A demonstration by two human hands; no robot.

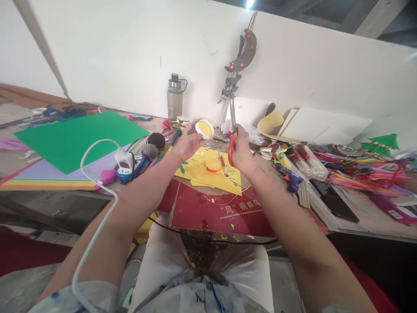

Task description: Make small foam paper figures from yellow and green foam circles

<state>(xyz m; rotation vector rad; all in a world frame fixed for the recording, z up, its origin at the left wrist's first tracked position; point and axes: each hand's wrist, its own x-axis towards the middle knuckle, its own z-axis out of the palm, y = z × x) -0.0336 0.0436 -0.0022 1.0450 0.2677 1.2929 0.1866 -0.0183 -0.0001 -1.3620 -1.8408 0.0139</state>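
My left hand (189, 143) is raised above the table and pinches a small round disc (204, 128) with a white rim and yellow centre. My right hand (241, 150) is closed round the red handles of a pair of scissors (232, 141), whose metal blades point upward beside the disc. Below both hands lies a yellow foam sheet (202, 171) with a small yellow ring with a red band (213, 164) on it, a red-tipped stick (224, 165) and green scraps.
A green sheet (71, 137) over purple and yellow sheets lies at left. A glue gun (128, 165) with a white cable, yarn balls (155, 141), a bottle (175, 98), stacked rings (272, 150), pipe cleaners (358, 171) and a phone (332, 200) crowd the table. A red cardboard panel (221, 211) hangs in front.
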